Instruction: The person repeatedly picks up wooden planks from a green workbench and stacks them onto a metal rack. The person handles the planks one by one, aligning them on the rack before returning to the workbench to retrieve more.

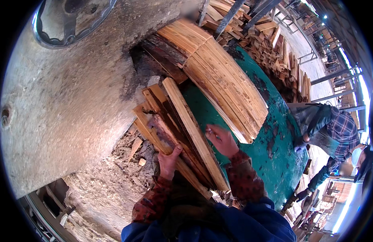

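Observation:
My left hand [169,161] is closed on the near left edge of a loose bundle of bark-edged wood strips [170,135], its thumb on top. The strips lean together in front of my body, some rough with dark bark. Along the bundle's right side runs a pale, straight wooden slat [194,131]. Just right of that slat, my right hand [223,140] hovers over the green table with its fingers loosely bent and somewhat apart. I see nothing in it. Beyond lies a neat stack of long, pale boards [224,78] on the green tabletop [275,161].
A large, worn wooden panel [73,88] with a metal-rimmed opening [69,38] fills the left. Wood chips and sawdust [113,177] cover the ground below. At right, a person in a plaid shirt [341,129] bends beside the table. More cut wood [275,52] is piled behind.

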{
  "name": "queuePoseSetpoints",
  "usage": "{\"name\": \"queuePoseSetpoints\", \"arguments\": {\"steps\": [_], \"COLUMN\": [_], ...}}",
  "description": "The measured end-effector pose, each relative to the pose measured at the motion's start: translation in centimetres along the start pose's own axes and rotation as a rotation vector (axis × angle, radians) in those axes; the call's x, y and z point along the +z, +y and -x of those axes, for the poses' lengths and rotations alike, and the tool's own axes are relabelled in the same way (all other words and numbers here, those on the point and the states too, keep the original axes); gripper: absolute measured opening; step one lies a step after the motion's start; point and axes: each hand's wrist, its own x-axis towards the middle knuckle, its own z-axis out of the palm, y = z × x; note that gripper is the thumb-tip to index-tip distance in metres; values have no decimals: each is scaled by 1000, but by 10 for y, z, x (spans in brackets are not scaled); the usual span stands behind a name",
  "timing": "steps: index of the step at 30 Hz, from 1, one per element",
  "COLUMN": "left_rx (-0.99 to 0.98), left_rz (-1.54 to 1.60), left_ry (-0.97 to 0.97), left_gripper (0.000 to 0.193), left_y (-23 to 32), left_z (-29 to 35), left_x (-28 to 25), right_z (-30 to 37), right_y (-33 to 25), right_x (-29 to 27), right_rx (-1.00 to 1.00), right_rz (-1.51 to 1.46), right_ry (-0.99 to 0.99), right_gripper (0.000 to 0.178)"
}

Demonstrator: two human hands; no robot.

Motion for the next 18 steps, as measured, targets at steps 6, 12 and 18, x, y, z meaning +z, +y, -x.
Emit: {"name": "queuePoseSetpoints", "arguments": {"steps": [6,12,18], "left_rx": [-20,60,21], "left_rz": [-136,-59,-62], "left_ry": [11,-5,-36], "left_gripper": [50,42,47], "left_y": [-5,11,12], "left_z": [-1,2,1], "left_x": [-4,2,2], "right_z": [-105,-210,-268], "right_y": [-20,-38,-74], "right_x": [10,29,49], "right_rx": [-108,-338,-261], "right_rz": [213,485,855], "right_ry": [166,212,141], "right_gripper": [29,29,46]}}
